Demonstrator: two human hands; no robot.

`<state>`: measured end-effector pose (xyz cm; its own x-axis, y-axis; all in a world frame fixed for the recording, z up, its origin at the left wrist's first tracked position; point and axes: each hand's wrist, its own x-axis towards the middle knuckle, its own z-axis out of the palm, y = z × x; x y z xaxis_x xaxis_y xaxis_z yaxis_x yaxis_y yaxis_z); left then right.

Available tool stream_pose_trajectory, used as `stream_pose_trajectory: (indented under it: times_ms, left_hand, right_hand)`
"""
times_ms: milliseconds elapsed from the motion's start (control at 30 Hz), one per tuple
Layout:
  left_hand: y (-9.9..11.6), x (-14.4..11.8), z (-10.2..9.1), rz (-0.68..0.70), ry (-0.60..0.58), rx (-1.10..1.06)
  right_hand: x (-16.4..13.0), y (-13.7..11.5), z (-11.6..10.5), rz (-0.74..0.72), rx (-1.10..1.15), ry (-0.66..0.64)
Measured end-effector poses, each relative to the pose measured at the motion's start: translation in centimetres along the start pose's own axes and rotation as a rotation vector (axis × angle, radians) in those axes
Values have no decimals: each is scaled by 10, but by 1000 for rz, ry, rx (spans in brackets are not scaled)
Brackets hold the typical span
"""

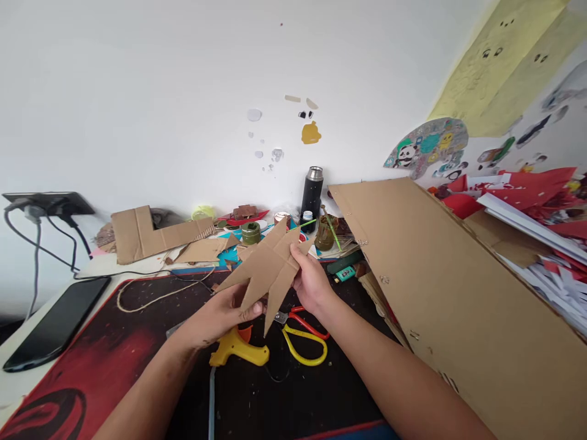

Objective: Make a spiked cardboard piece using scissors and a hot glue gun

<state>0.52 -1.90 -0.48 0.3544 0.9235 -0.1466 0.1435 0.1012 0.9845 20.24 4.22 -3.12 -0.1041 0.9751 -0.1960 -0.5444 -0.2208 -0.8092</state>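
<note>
Between my hands, over the dark desk mat, I hold a cut cardboard piece (270,264) with several pointed tips. My left hand (232,310) grips its lower left part, thumb near a lower point. The upper right side is pinched by my right hand (310,276), with the thumb on the face. Below the cardboard lies a yellow hot glue gun (238,349) with a glue stick out of its back. Just right of it rest scissors (306,345) with one red and one yellow handle, their blades partly hidden under the cardboard.
A large cardboard sheet (440,263) leans across the right side. A phone (57,321) lies at the left. Along the wall stand a black thermos (312,194), a small green jar (251,233) and an L-shaped cardboard scrap (137,235). A string (160,296) loops over the mat.
</note>
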Motion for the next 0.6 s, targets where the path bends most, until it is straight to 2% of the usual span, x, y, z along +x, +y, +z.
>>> stream_pose_trajectory:
  times_ms: [100,267,333,433,500,600]
  left_hand:
    - [2,2,5,6,31,52]
    - [-4,4,11,56,3,70]
    - [-7,5,17,108,53,117]
    - [-13,9,28,209,188,229]
    - [-17,10,35,231,156,312]
    - [-21,10,39,231,237,389]
  right_hand:
    - [0,1,1,26,55,23]
    - [1,0,3,83,139,54]
    - [0,-1,4,95,158,74]
    - [-2,3,6,86,154,78]
    - [-5,8,7,80,135,44]
    - [-9,16,9,85,106,-36]
